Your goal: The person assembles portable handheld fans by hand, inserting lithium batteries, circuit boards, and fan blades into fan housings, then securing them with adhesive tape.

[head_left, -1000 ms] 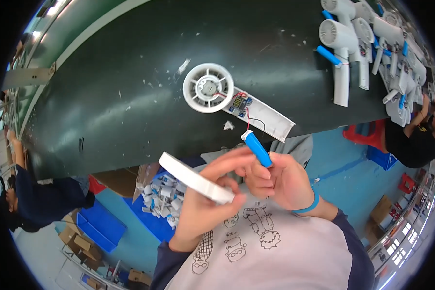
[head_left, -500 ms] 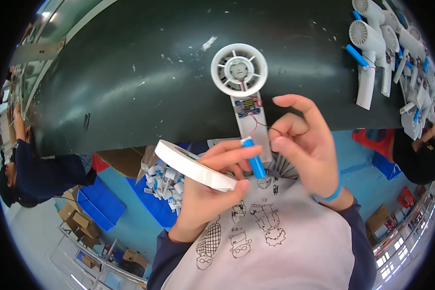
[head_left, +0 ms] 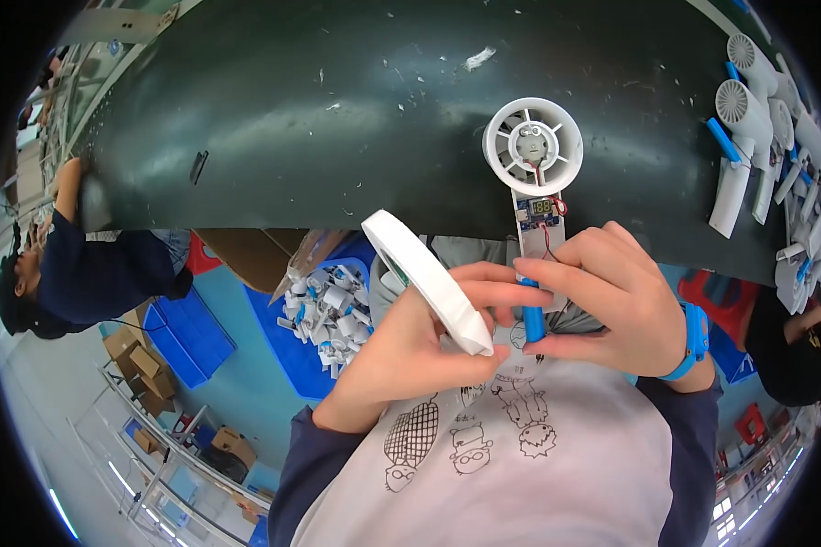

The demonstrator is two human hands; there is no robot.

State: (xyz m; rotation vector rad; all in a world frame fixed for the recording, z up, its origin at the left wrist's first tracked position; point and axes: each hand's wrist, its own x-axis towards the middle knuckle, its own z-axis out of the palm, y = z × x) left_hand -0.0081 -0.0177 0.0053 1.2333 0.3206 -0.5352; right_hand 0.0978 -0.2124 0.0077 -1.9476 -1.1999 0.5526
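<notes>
Left hand (head_left: 410, 342) clamped on a roll of white tape (head_left: 426, 278), roll tilted, fingers reaching right toward the battery. Right hand (head_left: 611, 305) closed round a blue cylindrical battery (head_left: 533, 321), held upright just below the open handle of a white handheld fan (head_left: 533, 146).

Fan lies flat at the near edge of the dark desk (head_left: 292, 118); its small circuit board (head_left: 540, 210) shows a lit display, with red and black leads running down to the battery.

Judgement: the cell should sit straight in the handle, leads slack, not pinched. Tape end probably lifted by the left fingertips, though the view does not show it. Keep the roll clear of the board.

More white fans (head_left: 748, 137) lie far right. Bin of small white parts (head_left: 328, 310) sits below the desk.
</notes>
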